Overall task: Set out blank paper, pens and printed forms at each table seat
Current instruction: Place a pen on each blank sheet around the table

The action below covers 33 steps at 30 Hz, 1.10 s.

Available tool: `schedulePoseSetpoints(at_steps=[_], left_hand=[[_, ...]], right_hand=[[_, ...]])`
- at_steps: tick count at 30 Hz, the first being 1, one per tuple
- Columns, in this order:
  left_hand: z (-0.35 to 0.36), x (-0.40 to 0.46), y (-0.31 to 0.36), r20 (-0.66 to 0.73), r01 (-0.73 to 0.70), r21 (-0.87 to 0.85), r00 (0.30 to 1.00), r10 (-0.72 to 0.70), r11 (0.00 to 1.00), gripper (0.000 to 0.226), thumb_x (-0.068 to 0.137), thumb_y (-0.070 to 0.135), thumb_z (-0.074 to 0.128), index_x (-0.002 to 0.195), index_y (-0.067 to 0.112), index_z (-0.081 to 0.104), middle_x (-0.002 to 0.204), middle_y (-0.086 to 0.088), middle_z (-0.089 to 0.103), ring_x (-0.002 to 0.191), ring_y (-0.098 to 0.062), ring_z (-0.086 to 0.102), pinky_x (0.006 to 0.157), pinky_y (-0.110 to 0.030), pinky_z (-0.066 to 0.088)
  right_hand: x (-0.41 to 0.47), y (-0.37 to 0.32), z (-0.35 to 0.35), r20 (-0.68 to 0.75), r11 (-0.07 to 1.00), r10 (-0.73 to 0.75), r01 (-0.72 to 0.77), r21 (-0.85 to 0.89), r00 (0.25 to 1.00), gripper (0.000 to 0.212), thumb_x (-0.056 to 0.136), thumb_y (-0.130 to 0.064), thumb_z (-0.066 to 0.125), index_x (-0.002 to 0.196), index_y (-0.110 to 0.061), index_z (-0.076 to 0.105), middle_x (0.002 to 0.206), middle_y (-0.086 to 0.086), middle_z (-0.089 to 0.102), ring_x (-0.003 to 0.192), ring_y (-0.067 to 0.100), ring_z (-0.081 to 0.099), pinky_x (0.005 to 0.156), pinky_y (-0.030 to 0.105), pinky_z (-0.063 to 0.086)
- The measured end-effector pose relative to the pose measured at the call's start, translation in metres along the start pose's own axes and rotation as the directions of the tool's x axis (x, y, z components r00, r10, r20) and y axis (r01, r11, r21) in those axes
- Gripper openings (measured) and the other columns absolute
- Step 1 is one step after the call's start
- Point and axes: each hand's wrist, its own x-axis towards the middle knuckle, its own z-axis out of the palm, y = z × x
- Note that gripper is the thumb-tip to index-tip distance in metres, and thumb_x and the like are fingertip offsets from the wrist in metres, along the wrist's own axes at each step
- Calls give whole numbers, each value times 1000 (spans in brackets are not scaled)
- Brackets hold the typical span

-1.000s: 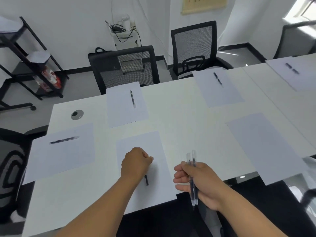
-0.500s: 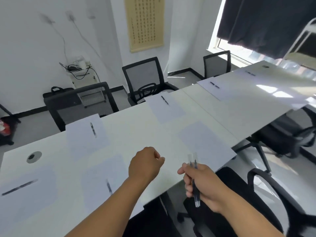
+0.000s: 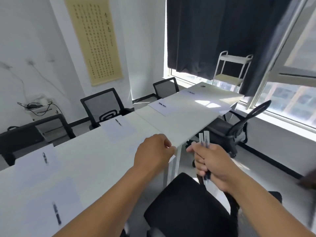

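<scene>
A second ago the left hand (image 3: 153,151) was down on the near sheet setting a pen there; now that pen (image 3: 57,214) lies alone on its paper (image 3: 42,211) at the near left, and the view has swung right along the white table (image 3: 102,156) toward the window end. The left hand now hovers over the table's near edge with its fingers curled into a loose fist, nothing visible in them. The right hand (image 3: 211,161) stays wrapped around two clear-barrelled pens (image 3: 204,139), their tips pointing up, off the table's edge above a black office chair (image 3: 184,207). Across the table, pens rest on the far sheets at left (image 3: 45,158), middle (image 3: 118,122) and right (image 3: 162,104). So this seat looks finished for paper and pen, and the next seats to the right along the near side likely take the two held pens. No printed forms can be told apart from blank sheets here.
</scene>
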Motion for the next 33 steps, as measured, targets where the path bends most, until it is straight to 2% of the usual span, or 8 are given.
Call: schedulePoseSetpoints(at_steps=[5,11,17,26,30,33], left_hand=[[40,-49,98,-5,-37,17,999,37,999,12,98,45,70,95,34,71,93,17,71,86,-6,68,80,-32,59],[70,-78,161,-15,-50,30,999,50,998,13,99,44,70,94,32,71,91,15,71,84,-7,68,79,-33,59],[78,-68,179,-37,-33,50,999,35,998,13,100,44,70,97,32,71,93,16,71,85,-7,68,82,-34,61],[85,-1,159,-89,36,-2,995,-36,999,11,101,42,69,99,32,72,96,15,72,89,-7,68,76,-28,55],[91,31,145,-78,96,-28,992,-98,995,10,100,41,68,98,32,72,96,15,73,89,-8,69,78,-30,56],[96,45,133,-72,145,-39,986,-148,989,10,100,41,68,96,32,71,94,16,72,87,-7,68,76,-29,55]], right_hand=[[-56,-22,-99,33,998,-52,51,25,998,31,112,-22,59,118,7,67,65,3,32,53,15,29,50,30,33],[-83,-36,-167,50,994,-66,61,93,997,26,112,-12,53,127,5,66,66,3,42,56,14,36,53,31,37],[-63,-40,-183,78,988,-65,53,144,995,24,111,-4,50,128,4,65,69,5,53,57,16,46,55,32,44],[16,-55,-173,141,997,-67,72,-31,988,23,112,-15,54,118,-1,72,77,11,58,61,20,53,62,38,52],[59,-64,-169,158,991,-24,44,-126,987,24,113,-24,55,119,-9,73,75,10,58,59,20,51,62,38,51],[85,-56,-163,157,992,2,17,-123,988,26,114,-26,54,122,-10,72,71,6,54,55,17,44,59,35,47]])
